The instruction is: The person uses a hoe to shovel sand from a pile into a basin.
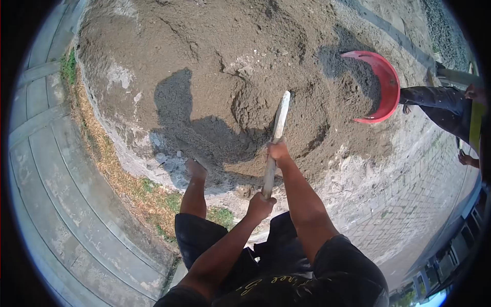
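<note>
Head camera view: a pale wooden shaft (pixel 281 118) is running over the near part of the sand mound (pixel 266 38), right of the bare foot (pixel 196 168) that is resting by the mound's near-left edge. The left hand (pixel 261 207) is gripping it narrowly near the butt, beyond the mound's near edge; the right hand (pixel 279 151) is closing round it farther up. Both holds are appearing firm. The far end is reaching the sand; whether it is carrying a blade cannot be told, as no head is showing.

Handling, as judged: the shaft is looking stiff and moderately light, with weight likely gathering at the far end if sand is loading it. Its surface is seeming dry and worn rather than slippery; splinters are posing more concern than breakage. The present spacing is offering sound leverage, the left hand suiting the butt and the right the middle; the tapering far tip is making a poor hold.

Toward the mound's right edge, a red tub (pixel 392 84) is lying tilted, its mouth facing the sand, with grey material (pixel 369 82) sitting inside. Another person's leg (pixel 434 96) is standing just beside it.
</note>
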A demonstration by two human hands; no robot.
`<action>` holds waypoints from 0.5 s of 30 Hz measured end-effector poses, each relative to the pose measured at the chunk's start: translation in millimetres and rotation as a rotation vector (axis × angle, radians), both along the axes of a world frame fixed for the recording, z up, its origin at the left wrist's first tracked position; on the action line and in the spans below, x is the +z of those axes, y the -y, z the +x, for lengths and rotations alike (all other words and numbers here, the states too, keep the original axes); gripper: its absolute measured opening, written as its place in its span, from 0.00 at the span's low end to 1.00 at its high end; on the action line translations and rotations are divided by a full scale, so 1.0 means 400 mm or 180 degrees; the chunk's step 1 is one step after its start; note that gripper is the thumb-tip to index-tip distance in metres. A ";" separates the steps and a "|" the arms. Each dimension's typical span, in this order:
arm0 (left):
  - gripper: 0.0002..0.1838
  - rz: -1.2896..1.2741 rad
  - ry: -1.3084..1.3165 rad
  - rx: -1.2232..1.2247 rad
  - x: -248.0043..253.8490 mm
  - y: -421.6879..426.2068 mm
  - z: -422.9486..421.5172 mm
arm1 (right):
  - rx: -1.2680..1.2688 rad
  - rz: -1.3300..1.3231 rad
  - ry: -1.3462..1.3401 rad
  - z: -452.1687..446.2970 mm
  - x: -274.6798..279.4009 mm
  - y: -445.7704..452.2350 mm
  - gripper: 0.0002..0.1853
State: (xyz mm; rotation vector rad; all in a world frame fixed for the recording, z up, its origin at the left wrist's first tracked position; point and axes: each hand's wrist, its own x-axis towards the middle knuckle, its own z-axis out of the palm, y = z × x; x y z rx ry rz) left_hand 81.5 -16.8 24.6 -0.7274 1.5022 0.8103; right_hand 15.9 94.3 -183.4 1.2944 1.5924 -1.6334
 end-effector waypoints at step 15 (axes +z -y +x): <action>0.18 0.2588 0.0027 0.1200 0.629 -0.452 -0.314 | -0.1114 -0.1618 0.0509 -0.203 0.652 -0.552 0.05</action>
